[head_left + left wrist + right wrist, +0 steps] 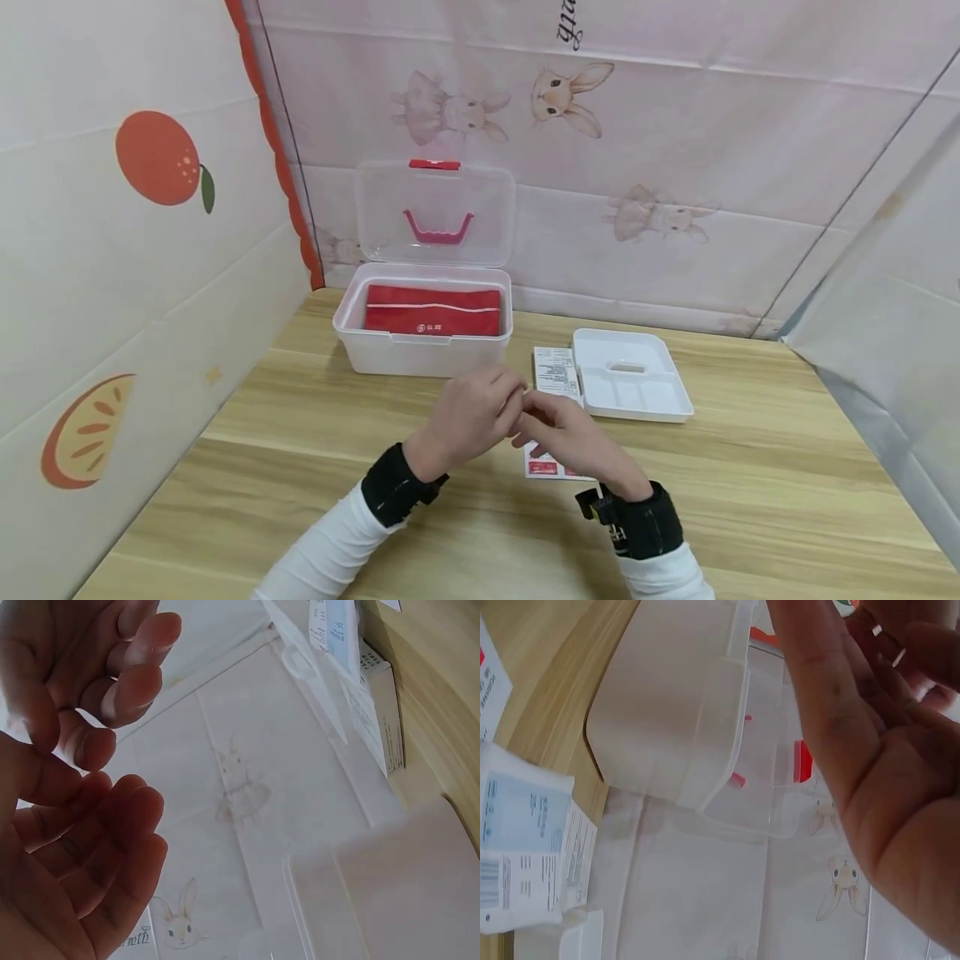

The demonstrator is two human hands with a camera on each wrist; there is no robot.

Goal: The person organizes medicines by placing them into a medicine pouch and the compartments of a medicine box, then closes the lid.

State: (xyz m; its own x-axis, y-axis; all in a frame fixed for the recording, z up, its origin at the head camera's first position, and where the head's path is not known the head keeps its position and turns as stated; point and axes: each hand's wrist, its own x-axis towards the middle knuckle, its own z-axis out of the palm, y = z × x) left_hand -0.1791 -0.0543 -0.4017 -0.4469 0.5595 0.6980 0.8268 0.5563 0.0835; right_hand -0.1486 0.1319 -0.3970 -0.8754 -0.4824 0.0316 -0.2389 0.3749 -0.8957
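Observation:
My left hand [472, 417] and right hand [566, 437] meet at the fingertips above the table, in front of an open white plastic box [420, 358]. In the left wrist view, the left hand [67, 862] has its thumb against a fingertip, its other fingers loosely bent. Just above it, the right hand [90, 667] shows bent, spread fingers. Overlapping fingers hide the contact spot, and I cannot tell whether something small is pinched there. Beneath the right hand are a white printed carton [557, 371] and a blue-and-white packet [525, 832], which shows in the right wrist view.
Inside the box is a red pouch [432, 310] with white lettering. Its clear lid [435, 196], with a pink handle [438, 233], stands raised behind. A white divided tray [633, 375] lies at the right. Printed cloth walls [712, 158] border the wooden table [772, 467].

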